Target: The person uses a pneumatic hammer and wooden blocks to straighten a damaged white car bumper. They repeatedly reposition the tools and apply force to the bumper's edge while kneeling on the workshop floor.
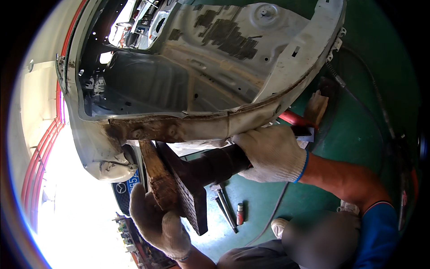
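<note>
My left hand (156, 226), in a white knit glove, curls round the lower end of a rough wooden block (157, 175). The block's upper end meets the rusty lower edge of a car body shell (197, 127). In my right hand (273, 152), also gloved, is a dark cylindrical tool (224, 162) with a broad ridged rectangular plate at its left end. The plate stands against or very close to the block's right side. My right fingers wrap the tool's right end and are partly hidden behind it.
A hammer (224, 208) and a small red canister (240, 214) are on the green floor (264, 201). A red tool (293, 119) lies beside a piece of wood (316, 107). Hoses (365, 112) trail at right; another car's front (121, 193) shows beyond the shell.
</note>
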The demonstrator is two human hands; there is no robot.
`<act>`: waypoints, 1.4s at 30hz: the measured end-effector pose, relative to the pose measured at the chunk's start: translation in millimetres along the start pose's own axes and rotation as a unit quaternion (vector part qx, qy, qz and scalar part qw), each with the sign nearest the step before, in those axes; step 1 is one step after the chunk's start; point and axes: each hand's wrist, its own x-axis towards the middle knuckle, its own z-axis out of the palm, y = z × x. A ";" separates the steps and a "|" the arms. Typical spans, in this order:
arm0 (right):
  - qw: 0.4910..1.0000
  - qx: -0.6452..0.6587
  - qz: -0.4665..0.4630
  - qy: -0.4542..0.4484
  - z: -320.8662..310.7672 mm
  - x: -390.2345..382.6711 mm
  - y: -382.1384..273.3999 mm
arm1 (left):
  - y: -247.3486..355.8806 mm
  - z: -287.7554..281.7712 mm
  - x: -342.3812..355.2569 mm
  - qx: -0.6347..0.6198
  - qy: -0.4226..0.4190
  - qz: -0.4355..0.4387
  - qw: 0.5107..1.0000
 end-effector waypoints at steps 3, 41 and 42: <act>1.000 -0.006 -0.004 0.017 -1.9 -0.8 0.8 | -14.9 -2.8 -15.1 -0.014 0.055 0.019 0.998; 1.000 -0.001 -0.005 -0.008 -4.9 9.8 -6.8 | 23.7 -29.9 59.2 -0.012 -0.170 -0.186 0.968; 1.000 0.000 -0.003 -0.007 -5.0 10.2 -7.0 | 21.2 -37.6 56.4 -0.026 -0.185 -0.196 0.963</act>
